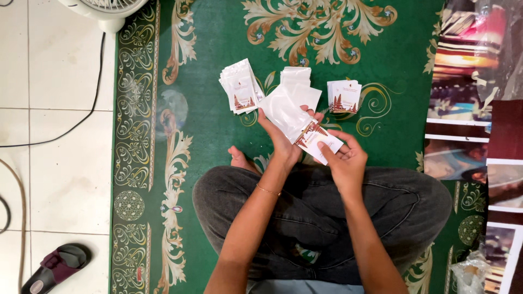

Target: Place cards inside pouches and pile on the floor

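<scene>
I sit cross-legged on a green patterned carpet [218, 125]. My left hand [283, 142] grips a clear plastic sleeve [283, 110] by its lower end. My right hand [344, 160] holds a small white card [317, 139] with a red temple picture, its end at the sleeve's mouth. On the carpet in front lie three piles: sleeved cards [239, 87] at the left, empty sleeves [297, 76] in the middle, bare cards [344, 96] at the right.
White floor tiles [54, 136] with black cables [81, 120] lie to the left. A white fan base [106, 13] stands at top left. A sandal [54, 267] sits at bottom left. Printed sheets [468, 109] cover the right edge, and a crumpled plastic bag [468, 272] lies at bottom right.
</scene>
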